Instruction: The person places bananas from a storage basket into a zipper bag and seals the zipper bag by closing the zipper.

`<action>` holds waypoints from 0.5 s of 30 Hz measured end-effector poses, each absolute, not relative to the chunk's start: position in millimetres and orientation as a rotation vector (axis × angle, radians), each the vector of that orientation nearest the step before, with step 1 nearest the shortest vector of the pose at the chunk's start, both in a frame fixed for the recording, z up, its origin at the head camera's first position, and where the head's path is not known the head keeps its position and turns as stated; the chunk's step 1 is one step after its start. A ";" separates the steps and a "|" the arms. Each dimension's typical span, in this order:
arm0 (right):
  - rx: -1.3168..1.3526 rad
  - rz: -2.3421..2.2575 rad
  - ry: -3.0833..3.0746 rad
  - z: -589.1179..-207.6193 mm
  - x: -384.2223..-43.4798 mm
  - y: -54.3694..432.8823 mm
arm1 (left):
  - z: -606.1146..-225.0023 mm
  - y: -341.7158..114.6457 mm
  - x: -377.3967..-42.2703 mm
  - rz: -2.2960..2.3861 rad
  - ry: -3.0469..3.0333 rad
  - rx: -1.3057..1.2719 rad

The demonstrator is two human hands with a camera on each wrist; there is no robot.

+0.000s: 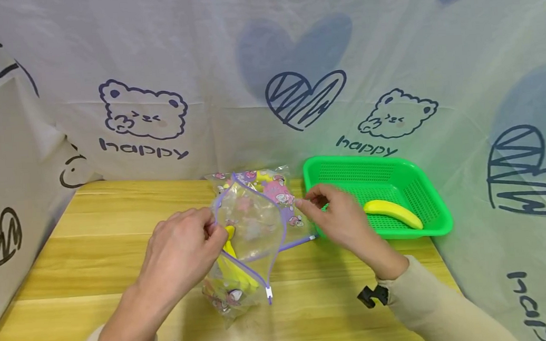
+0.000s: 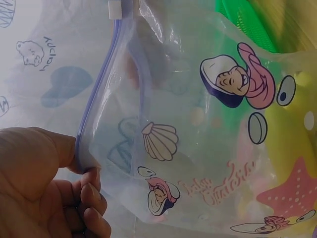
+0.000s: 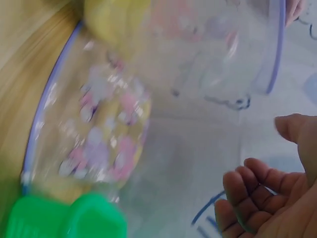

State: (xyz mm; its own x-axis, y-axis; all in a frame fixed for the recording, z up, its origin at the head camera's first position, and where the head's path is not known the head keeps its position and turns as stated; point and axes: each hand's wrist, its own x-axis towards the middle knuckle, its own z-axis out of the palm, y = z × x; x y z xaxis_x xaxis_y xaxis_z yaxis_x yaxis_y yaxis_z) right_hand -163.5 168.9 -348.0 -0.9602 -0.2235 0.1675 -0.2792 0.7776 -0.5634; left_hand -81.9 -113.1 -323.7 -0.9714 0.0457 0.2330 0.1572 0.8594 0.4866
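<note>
My left hand (image 1: 180, 245) pinches the rim of a clear zip bag (image 2: 163, 99) between thumb and fingers. This bag has a purple zip edge and a white slider (image 1: 269, 293), and its mouth gapes wide. Yellow bananas (image 1: 236, 265) show through its lower part. My right hand (image 1: 340, 216) is just right of the bag's mouth, in front of the green basket. In the right wrist view, that hand's thumb and loosely bent fingers (image 3: 237, 191) are apart, with nothing between them. A single yellow banana (image 1: 394, 214) lies in the green basket (image 1: 440, 222).
Behind the held bag, a second printed zip bag (image 3: 54, 99) lies on the wooden table (image 1: 92, 241), with something yellow inside. The basket stands at the table's right rear. A pale printed cloth (image 1: 232, 131) hangs along the back and sides.
</note>
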 end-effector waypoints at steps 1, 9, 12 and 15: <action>0.399 0.885 -2.876 -351.2 -166.3 173.7 | -323.8 -112.9 -81.9 -0.767 -2.820 -0.157; 0.311 0.560 -2.910 -385.8 -196.7 230.5 | -324.9 -111.5 -82.1 -0.779 -2.809 -0.164; 0.268 0.490 -2.972 -394.3 -209.2 254.4 | -325.6 -111.1 -82.3 -0.781 -2.805 -0.162; 0.225 0.445 -3.034 -401.4 -221.1 276.4 | -326.2 -111.0 -82.6 -0.784 -2.806 -0.159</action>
